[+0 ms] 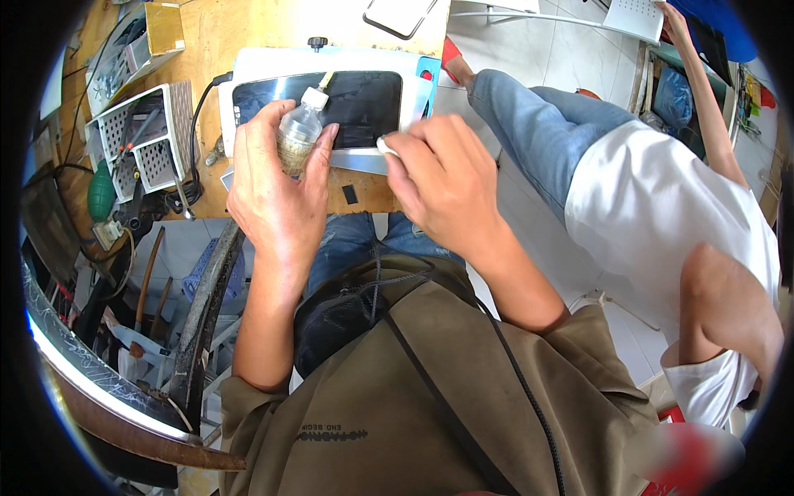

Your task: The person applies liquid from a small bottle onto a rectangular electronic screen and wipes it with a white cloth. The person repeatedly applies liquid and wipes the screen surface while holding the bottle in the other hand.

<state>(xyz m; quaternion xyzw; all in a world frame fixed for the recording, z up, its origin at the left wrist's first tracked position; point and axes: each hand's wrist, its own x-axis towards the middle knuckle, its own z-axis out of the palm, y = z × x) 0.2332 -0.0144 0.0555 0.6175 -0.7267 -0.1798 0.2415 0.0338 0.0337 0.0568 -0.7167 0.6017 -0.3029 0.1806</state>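
Note:
My left hand (277, 194) is closed around a clear squeeze bottle (299, 132) with a white cap and a thin yellowish tip. It tilts over a glossy black glass panel (364, 103). That panel lies on a flat white-and-blue bench device (331, 59) with a black knob (317, 44) at its back and a red button (427, 74) at its right. My right hand (453, 178) pinches a small white piece (384, 145) at the panel's near right edge; its kind is unclear. Nearer me, a small black rectangle (350, 194) rests on the wooden table (219, 29).
A white basket (165, 124) of tools stands left, near a black cable (197, 124) and a green air blower (100, 192). A phone-shaped frame (401, 15) lies at the back. Another person in a white shirt (653, 190) is close on the right.

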